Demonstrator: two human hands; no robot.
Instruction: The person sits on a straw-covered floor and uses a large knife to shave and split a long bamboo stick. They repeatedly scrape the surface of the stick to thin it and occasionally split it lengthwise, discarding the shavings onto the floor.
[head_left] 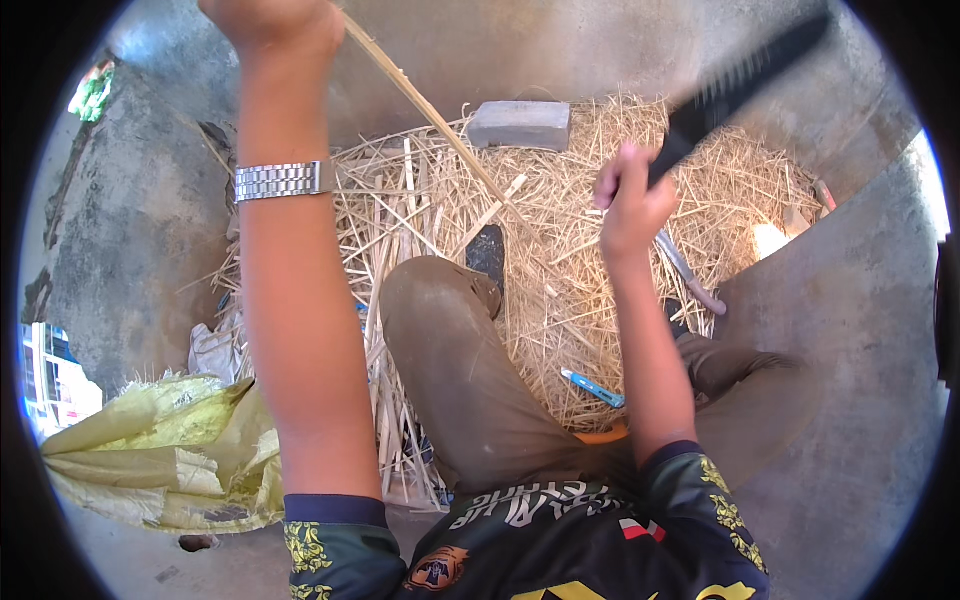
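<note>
Head view, hands outstretched, left holding pale strip, right black blade

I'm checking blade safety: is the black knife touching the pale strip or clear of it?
Clear: the black knife, in the right hand, shows a gap from the pale strip.

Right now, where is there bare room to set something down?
Bare concrete shows right of the right knee, its slope unclear, and between the yellow sack and left sleeve. The block looks bare on top. Crowded: between the legs, where the blue cutter lies among shavings, and left of the left knee, under loose strips.
</note>
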